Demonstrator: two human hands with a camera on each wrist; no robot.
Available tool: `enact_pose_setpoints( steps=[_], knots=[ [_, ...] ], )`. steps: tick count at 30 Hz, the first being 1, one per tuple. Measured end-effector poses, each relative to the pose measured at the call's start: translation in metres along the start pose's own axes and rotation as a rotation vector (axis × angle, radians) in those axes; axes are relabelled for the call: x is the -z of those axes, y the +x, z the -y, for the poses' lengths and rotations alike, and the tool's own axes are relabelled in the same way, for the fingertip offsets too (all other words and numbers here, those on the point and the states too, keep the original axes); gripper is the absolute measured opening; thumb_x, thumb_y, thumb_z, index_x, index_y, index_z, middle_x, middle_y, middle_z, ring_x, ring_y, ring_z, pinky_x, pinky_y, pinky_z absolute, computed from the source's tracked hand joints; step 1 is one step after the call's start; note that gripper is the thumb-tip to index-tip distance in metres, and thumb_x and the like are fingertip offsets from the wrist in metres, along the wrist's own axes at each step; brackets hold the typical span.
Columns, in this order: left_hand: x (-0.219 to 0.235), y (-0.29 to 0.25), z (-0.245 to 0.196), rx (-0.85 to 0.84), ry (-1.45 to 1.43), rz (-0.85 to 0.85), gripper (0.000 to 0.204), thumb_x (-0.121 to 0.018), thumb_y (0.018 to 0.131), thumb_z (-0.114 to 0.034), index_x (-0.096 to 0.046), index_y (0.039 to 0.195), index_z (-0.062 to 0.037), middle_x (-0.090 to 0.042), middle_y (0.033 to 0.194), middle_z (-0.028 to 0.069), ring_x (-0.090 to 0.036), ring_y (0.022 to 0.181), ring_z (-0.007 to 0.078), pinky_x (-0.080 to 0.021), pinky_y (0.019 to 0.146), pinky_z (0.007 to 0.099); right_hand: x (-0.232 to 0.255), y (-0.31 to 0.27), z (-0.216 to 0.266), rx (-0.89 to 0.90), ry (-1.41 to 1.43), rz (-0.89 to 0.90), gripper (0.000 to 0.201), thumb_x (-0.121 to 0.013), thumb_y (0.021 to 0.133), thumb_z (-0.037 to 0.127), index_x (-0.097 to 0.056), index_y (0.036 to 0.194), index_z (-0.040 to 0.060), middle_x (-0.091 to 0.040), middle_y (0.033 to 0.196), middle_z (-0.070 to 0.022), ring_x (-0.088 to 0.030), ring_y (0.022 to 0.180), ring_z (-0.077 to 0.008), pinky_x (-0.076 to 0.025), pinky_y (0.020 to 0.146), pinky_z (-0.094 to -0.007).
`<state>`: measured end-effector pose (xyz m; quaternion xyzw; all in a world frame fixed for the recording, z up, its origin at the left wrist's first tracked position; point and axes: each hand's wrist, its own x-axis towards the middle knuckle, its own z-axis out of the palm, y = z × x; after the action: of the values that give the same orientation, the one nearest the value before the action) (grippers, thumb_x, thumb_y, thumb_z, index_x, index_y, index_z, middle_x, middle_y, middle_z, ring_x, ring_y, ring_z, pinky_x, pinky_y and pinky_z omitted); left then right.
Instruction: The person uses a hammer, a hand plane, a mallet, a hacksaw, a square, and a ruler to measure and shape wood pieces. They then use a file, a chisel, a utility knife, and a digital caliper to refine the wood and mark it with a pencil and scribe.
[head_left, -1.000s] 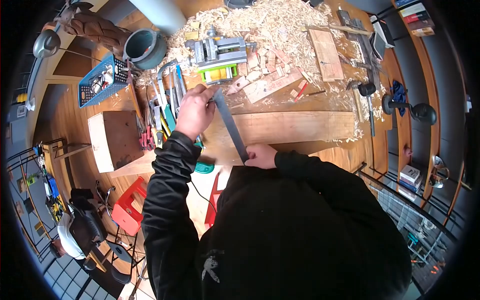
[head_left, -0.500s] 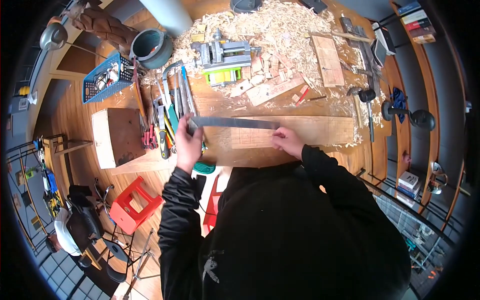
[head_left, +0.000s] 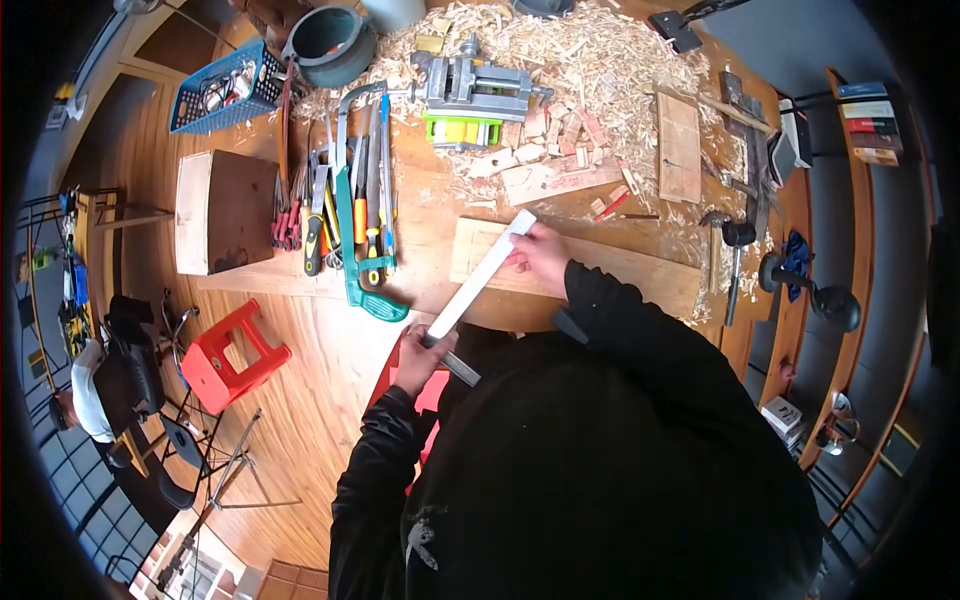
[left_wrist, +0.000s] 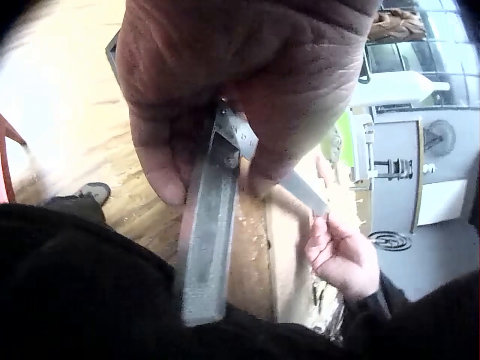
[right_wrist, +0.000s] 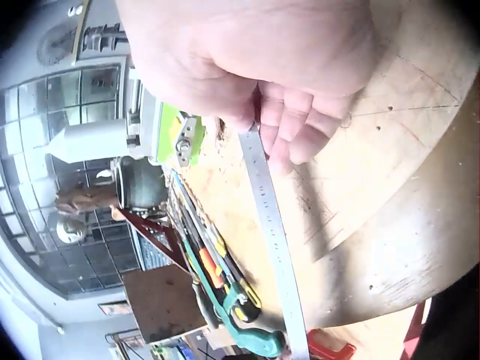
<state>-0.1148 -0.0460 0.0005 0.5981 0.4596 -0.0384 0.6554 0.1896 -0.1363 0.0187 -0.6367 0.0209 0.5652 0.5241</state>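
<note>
A steel try square [head_left: 478,284] with a ruled blade slants between the two hands above the table's front edge. My left hand [head_left: 420,362] grips it at the corner where blade and stock meet. In the left wrist view the thick metal stock [left_wrist: 206,259] juts out below the fingers. At the blade's other end, my right hand [head_left: 542,262] pinches the tip between thumb and fingers. Graduation marks show along the blade [right_wrist: 274,232] in the right wrist view. Beneath the right hand lies a long flat board [head_left: 635,278] with pencil lines on it.
Left of the board lie a green-handled saw [head_left: 350,220], files and red-handled tools [head_left: 288,225] beside a wooden box [head_left: 225,212]. Behind are a metal vise [head_left: 478,92], wood scraps and shavings [head_left: 600,60]. A hammer [head_left: 737,235] lies right; a red stool [head_left: 235,355] stands left.
The square has swung from across the board to a slant, its bright blade face now showing. My left hand has come down toward the body; the right has moved slightly up and left.
</note>
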Motion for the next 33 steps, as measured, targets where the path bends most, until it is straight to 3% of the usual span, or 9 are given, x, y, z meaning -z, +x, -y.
enact_pose_setpoints(
  steps=[2,6,9,13,18,21,23,27,33],
  knots=[
    [0.001,-0.002,-0.013,0.244,-0.02,-0.025,0.027,-0.064,0.093,-0.027,-0.061,0.086,-0.001,-0.055,0.073,-0.0008,-0.052,0.066,0.0094,-0.045,0.061,0.0254,-0.011,0.011,0.002,-0.027,-0.096,0.052,0.019,-0.055,0.098,0.015,-0.057,0.113,0.003,-0.068,0.098,-0.0091,-0.068,0.077,-0.0141,-0.049,0.057,-0.0237],
    [-0.014,-0.013,-0.017,0.117,-0.01,-0.102,0.044,-0.058,0.097,-0.036,-0.055,0.069,-0.0025,-0.049,0.059,0.0006,-0.046,0.052,0.0092,-0.039,0.049,0.0274,-0.04,0.022,0.009,0.074,-0.211,0.062,0.026,-0.06,0.092,0.005,-0.053,0.117,0.0011,-0.066,0.098,-0.0104,-0.067,0.075,-0.0148,-0.051,0.056,-0.025],
    [-0.029,-0.02,0.0,0.149,-0.094,-0.108,0.042,-0.058,0.098,-0.036,-0.056,0.072,-0.0022,-0.051,0.059,0.001,-0.048,0.052,0.0092,-0.041,0.049,0.0264,-0.052,0.034,0.004,0.225,-0.183,-0.062,0.032,-0.058,0.089,-0.001,-0.05,0.12,-0.0003,-0.065,0.097,-0.0113,-0.067,0.079,-0.0168,-0.056,0.06,-0.0285],
    [-0.044,-0.027,0.023,0.18,-0.177,-0.035,0.042,-0.056,0.098,-0.037,-0.055,0.073,-0.0038,-0.052,0.063,0.001,-0.049,0.055,0.0102,-0.044,0.053,0.0267,-0.049,0.044,0.006,0.186,-0.368,0.062,0.041,-0.056,0.089,-0.002,-0.045,0.128,0.0028,-0.064,0.1,-0.013,-0.066,0.081,-0.018,-0.057,0.061,-0.0304],
    [-0.056,-0.025,0.049,0.183,-0.164,-0.074,0.037,-0.056,0.099,-0.032,-0.055,0.073,-0.0046,-0.053,0.063,0.0002,-0.048,0.056,0.0092,-0.043,0.054,0.0256,-0.042,0.059,0.001,0.355,-0.77,0.064,0.027,-0.06,0.087,0.009,-0.06,0.114,0.0065,-0.068,0.089,-0.0138,-0.067,0.08,-0.0257,-0.053,0.069,-0.0373],
    [-0.06,-0.022,0.054,0.16,-0.135,-0.132,0.029,-0.058,0.098,-0.024,-0.055,0.078,-0.0033,-0.055,0.066,0.0002,-0.049,0.058,0.0081,-0.043,0.055,0.0247,-0.04,0.07,-0.004,0.515,-0.82,0.102,0.025,-0.063,0.086,0.006,-0.062,0.109,0.0008,-0.066,0.082,-0.0107,-0.064,0.071,-0.0191,-0.05,0.064,-0.0332],
    [-0.059,-0.02,0.042,-0.01,-0.117,-0.239,0.018,-0.059,0.097,-0.016,-0.054,0.085,-0.0025,-0.056,0.07,0.0002,-0.051,0.06,0.0078,-0.043,0.056,0.0243,-0.047,0.053,0.016,0.508,-0.963,0.071,0.022,-0.063,0.084,0.017,-0.065,0.105,0.0072,-0.067,0.091,-0.0176,-0.065,0.087,-0.0357,-0.051,0.075,-0.0416],
    [-0.061,-0.016,-0.006,-0.037,-0.037,-0.375,0.017,-0.063,0.092,-0.011,-0.058,0.1,0.0026,-0.062,0.074,0.0081,-0.057,0.065,0.0153,-0.047,0.061,0.0312,-0.046,0.058,0.011,0.502,-0.975,0.063,0.022,-0.065,0.083,0.019,-0.067,0.102,0.0079,-0.068,0.092,-0.0164,-0.064,0.088,-0.0356,-0.051,0.076,-0.0429],
    [-0.067,0.019,-0.024,-0.153,-0.03,-0.32,0.039,-0.062,0.091,-0.006,-0.056,0.129,0.0005,-0.068,0.092,0.0111,-0.059,0.076,0.014,-0.05,0.07,0.0295,-0.05,0.05,0.011,0.635,-1.082,-0.034,0.024,-0.068,0.084,0.017,-0.068,0.105,0.006,-0.07,0.092,-0.016,-0.069,0.08,-0.0232,-0.052,0.07,-0.0338]
  ],
)
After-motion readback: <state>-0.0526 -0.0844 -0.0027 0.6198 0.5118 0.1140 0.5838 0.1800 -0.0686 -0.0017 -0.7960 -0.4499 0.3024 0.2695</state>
